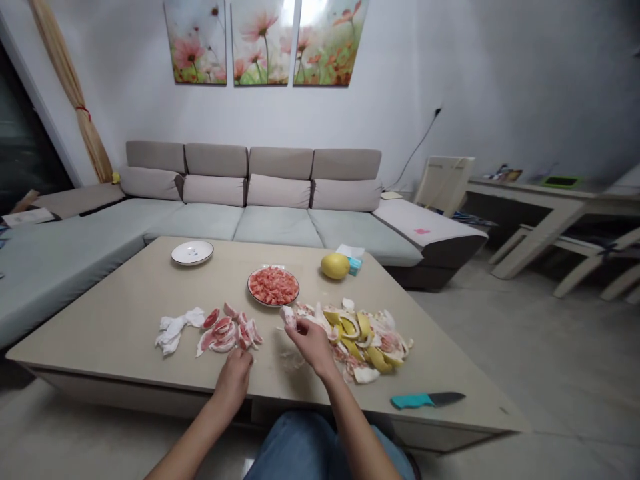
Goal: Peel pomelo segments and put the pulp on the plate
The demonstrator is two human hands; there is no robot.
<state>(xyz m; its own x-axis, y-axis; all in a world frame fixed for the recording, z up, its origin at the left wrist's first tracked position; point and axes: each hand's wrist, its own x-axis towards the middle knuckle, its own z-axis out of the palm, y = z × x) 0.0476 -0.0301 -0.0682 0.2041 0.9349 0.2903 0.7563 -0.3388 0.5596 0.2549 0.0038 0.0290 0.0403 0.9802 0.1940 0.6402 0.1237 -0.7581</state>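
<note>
My right hand [310, 341] is closed around a whitish pomelo segment [288, 315], held just above the beige table [125, 313] in front of a plate of peeled red flesh [273, 285]. My left hand [234, 375] rests on the table with fingers curled, just below a cluster of pink pomelo segments [227, 330]; whether it holds anything is hidden. A heap of yellow peel and white pith [363, 337] lies to the right of my right hand.
An empty white plate [192, 252] sits at the table's far left. A whole yellow pomelo [335, 265] and a tissue pack [353, 257] stand at the back. Crumpled tissue [175, 330] lies left. A teal-handled knife [427, 399] lies near the front right edge. A grey sofa [250, 200] stands behind.
</note>
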